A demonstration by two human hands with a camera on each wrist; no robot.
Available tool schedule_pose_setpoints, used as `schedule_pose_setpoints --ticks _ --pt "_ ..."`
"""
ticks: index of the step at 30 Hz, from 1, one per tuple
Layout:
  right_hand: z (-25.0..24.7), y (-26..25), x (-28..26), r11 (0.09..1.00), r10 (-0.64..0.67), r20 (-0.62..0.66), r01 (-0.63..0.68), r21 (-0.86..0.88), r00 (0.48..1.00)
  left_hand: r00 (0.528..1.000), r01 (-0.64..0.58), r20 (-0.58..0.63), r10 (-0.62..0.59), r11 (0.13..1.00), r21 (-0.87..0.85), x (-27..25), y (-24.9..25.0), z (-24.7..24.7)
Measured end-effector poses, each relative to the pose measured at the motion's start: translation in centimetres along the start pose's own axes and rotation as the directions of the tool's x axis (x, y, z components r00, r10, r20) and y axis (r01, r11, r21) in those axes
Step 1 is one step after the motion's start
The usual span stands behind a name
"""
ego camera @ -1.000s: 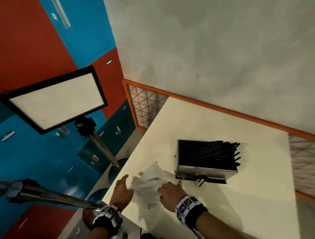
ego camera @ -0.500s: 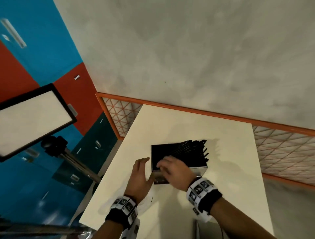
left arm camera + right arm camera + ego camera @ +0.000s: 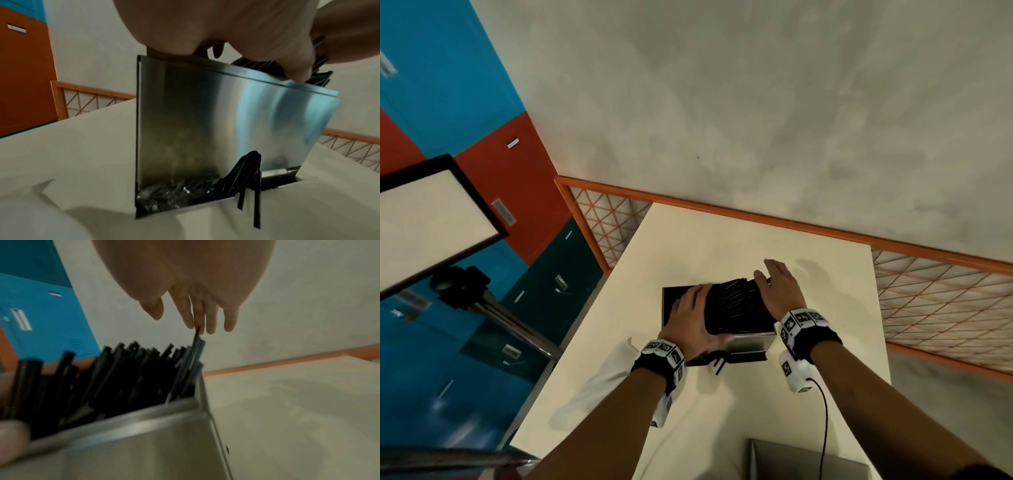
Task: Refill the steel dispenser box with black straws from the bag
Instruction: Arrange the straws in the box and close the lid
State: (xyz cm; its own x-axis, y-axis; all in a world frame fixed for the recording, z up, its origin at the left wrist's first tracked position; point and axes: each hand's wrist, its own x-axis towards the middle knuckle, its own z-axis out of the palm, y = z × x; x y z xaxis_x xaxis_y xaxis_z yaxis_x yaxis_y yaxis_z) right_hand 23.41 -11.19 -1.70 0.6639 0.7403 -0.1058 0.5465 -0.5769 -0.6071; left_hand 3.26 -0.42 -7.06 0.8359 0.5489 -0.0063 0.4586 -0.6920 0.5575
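The steel dispenser box point(image 3: 751, 344) stands mid-table, its open top packed with black straws point(image 3: 736, 301). My left hand point(image 3: 693, 318) lies flat on the left part of the straws, thumb along the front rim. My right hand point(image 3: 779, 287) has straight fingers against the straw ends that jut out on the right. The right wrist view shows the right hand point(image 3: 195, 321) touching those straws point(image 3: 123, 369) above the box point(image 3: 144, 443). In the left wrist view my left hand point(image 3: 226, 24) covers the box point(image 3: 205, 121) top. A few straws point(image 3: 246, 170) poke from its lower tray. The white bag point(image 3: 606, 380) lies under my left forearm.
The cream table point(image 3: 722, 240) backs onto a grey wall with an orange-framed lattice rail point(image 3: 928, 308). A light panel point(image 3: 424, 219) on a tripod stands left of the table. A grey flat object point(image 3: 791, 459) sits at the near edge, beside a black cable point(image 3: 823, 428).
Both hands left the bag at the table's near left and went to the box. The left hand now lies on the straws and the right hand has moved to their right ends.
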Motion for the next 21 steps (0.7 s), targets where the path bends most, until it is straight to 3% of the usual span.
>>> schedule_pose_setpoints --ticks 4,9,15,19,21 --pt "2.4 0.2 -1.2 0.999 -0.007 0.039 0.005 0.049 0.999 1.000 0.005 -0.005 -0.005 0.999 0.052 -0.1 0.2 0.4" --pt "4.6 -0.3 -2.1 0.991 -0.050 -0.122 0.064 0.114 0.991 1.000 0.014 -0.007 -0.014 0.998 0.059 0.0 0.4 0.3" --pt "4.9 -2.6 -3.0 0.958 -0.229 -0.233 0.261 0.119 0.945 0.998 0.027 -0.062 -0.025 0.999 0.025 0.2 0.1 0.7" --pt "4.9 -2.3 -2.5 0.942 -0.046 -0.210 0.113 0.315 0.977 0.998 0.033 -0.047 -0.033 0.999 -0.001 0.4 -0.2 0.8" --pt "4.6 -1.9 -2.1 0.943 -0.014 -0.164 0.068 0.327 0.986 0.997 0.057 -0.056 -0.059 0.998 -0.036 0.5 -0.3 0.8"
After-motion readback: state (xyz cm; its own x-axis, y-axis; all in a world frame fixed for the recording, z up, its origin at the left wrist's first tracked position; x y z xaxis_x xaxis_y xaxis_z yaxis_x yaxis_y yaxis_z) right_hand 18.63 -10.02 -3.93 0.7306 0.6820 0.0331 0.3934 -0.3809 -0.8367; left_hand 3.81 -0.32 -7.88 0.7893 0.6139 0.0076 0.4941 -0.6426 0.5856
